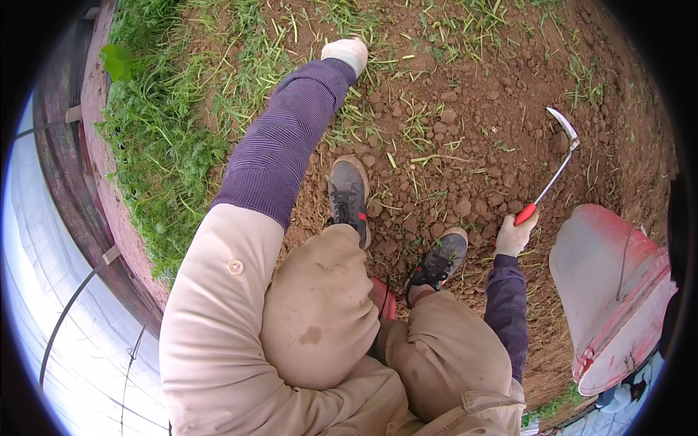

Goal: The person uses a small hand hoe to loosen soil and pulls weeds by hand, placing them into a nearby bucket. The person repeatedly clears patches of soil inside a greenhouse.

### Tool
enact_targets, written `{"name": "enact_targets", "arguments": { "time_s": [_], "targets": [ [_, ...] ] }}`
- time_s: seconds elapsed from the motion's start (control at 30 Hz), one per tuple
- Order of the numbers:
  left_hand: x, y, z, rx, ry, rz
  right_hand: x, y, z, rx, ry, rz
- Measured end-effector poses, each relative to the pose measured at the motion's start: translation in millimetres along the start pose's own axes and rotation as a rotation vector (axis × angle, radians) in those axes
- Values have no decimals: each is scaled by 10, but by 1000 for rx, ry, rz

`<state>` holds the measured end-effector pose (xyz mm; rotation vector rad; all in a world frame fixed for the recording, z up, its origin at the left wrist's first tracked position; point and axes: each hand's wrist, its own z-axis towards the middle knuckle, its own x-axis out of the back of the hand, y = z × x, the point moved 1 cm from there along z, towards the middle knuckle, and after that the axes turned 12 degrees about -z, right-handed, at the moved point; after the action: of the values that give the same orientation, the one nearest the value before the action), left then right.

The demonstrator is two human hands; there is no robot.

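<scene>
My right hand (513,235), in a pale work glove, is shut on the red grip of a sickle (556,173). The tool's thin metal shaft points away from me, and its curved blade bends to the left just over the brown soil. My left hand (347,53), also gloved, reaches far forward to the ground, among cut green stems and leaves (376,70). Its fingers face away from me and are hidden, so I cannot tell whether they hold anything.
Feathery leafy greens (163,158) grow thickly along the left, beside plastic greenhouse sheeting (76,305). A worn red and white bucket (591,261) lies tilted at the right. My shoes (349,191) rest on cloddy soil (398,223) strewn with cut stems. Something red (383,298) shows between my legs.
</scene>
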<state>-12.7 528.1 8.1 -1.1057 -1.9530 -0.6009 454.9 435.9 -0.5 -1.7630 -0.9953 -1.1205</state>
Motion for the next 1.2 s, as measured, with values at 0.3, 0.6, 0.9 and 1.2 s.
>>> {"name": "enact_targets", "arguments": {
  "time_s": [0.3, 0.6, 0.9, 1.2],
  "targets": [
    [79, 56, -586, -327, -225, -89, 7, 44, 12, 21, 14, -21],
    [-149, 52, -659, -459, 50, 195, 9, -9, 7, -10, 4, -11],
    [-149, -132, -202, -149, -207, -75, 0, 13, 13, 30, 33, -6],
    [64, 168, -184, -413, 141, 238, -14, 14, 13, 10, 13, 16]
  ]
}}
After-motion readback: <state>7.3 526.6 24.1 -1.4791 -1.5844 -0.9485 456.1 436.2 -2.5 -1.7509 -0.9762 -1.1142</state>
